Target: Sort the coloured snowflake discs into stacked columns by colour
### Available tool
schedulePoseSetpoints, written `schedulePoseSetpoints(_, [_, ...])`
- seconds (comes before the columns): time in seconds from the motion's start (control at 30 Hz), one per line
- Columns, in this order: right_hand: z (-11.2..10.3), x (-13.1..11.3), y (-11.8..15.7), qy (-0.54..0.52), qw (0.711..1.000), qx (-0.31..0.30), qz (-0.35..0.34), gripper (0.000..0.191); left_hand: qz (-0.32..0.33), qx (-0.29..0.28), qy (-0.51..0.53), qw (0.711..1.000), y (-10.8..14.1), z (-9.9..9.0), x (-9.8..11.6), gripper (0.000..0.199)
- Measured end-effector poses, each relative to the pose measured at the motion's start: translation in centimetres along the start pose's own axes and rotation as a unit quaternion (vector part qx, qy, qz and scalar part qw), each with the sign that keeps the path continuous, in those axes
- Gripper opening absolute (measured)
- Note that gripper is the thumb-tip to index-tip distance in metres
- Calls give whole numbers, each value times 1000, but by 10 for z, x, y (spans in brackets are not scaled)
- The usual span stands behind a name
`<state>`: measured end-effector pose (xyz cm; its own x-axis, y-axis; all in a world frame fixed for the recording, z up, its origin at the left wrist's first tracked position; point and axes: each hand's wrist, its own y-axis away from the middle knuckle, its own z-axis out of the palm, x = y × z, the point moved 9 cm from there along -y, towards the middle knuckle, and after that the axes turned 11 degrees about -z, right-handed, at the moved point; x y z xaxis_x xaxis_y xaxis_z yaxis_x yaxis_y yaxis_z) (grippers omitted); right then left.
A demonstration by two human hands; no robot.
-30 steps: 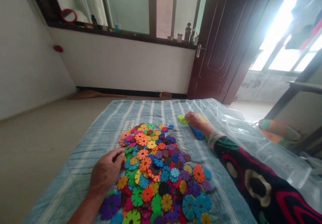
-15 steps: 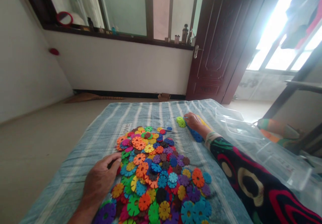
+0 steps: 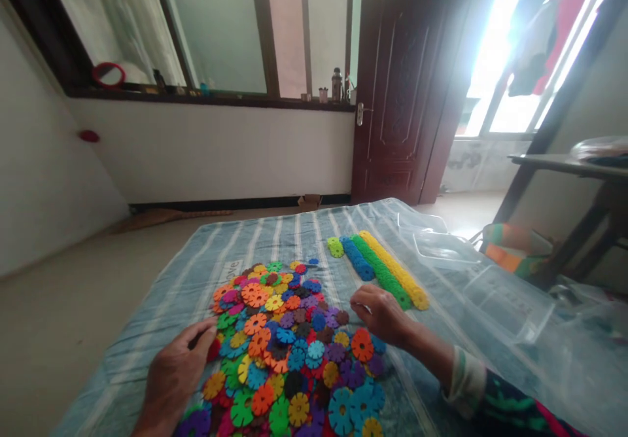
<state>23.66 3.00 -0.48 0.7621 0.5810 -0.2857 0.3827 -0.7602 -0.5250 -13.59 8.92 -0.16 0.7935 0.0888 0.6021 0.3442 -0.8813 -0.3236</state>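
A big heap of notched plastic discs (image 3: pixel 275 342) in many colours lies on the striped cloth. At its left edge rests my left hand (image 3: pixel 174 375), thumb and fingers curled together beside a red disc (image 3: pixel 214 350); whether they grip it I cannot make out. My right hand (image 3: pixel 380 313) hovers right of the heap, fingers bent in, and any small thing inside them is hidden. Beyond it, discs of one colour form overlapping rows: yellow (image 3: pixel 392 267), green (image 3: pixel 380 270) and blue (image 3: pixel 356 257). A short light-green row (image 3: pixel 335 247) sits left of the blue one.
Clear plastic boxes (image 3: pixel 510 303) stand along the right side of the bed-like surface with its blue striped cloth (image 3: pixel 161 313). A brown door (image 3: pixel 397 97) and a window ledge (image 3: pixel 220 100) are at the back. A broom (image 3: pixel 161 218) lies on the floor.
My right hand has come back from the blue and light-green rows toward me, uncovering them. My left hand stays at the heap's edge. The view has shifted to the right.
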Motion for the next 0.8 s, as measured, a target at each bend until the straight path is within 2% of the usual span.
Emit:
schedulePoseSetpoints(0.1, [6, 8, 10, -27, 999, 10, 17, 22, -64, 35, 3, 997, 1, -18, 0, 24])
schedulePoseSetpoints(0.17, [8, 17, 12, -66, 997, 34, 33, 19, -41, 54, 5, 998, 2, -27, 19, 26])
schedulePoseSetpoints(0.23, [9, 25, 13, -101, 991, 66, 52, 16, -4, 34, 13, 999, 2, -22, 47, 30])
schedulePoseSetpoints(0.3, [10, 30, 13, -119, 988, 84, 59, 15, 39, -27, 22, 999, 3, 0, 84, 31])
schedulePoseSetpoints(0.4, [12, 31, 12, -133, 986, 90, 53, 15, 128, -123, 9, 984, 11, 54, 149, 27])
schedulePoseSetpoints(0.47, [13, 31, 13, -142, 984, 94, 53, 14, 147, -154, -34, 977, 14, 93, 182, 22])
schedulePoseSetpoints(0.53, [13, 31, 15, -154, 981, 98, 59, 13, 147, -172, -83, 970, 15, 130, 206, 22])
schedulePoseSetpoints(0.67, [14, 32, 15, -178, 977, 102, 64, 14, 149, -160, -111, 969, 9, 178, 236, 28])
schedulePoseSetpoints(0.8, [15, 31, 14, -177, 976, 106, 63, 15, 149, -145, -126, 970, 2, 202, 244, 32])
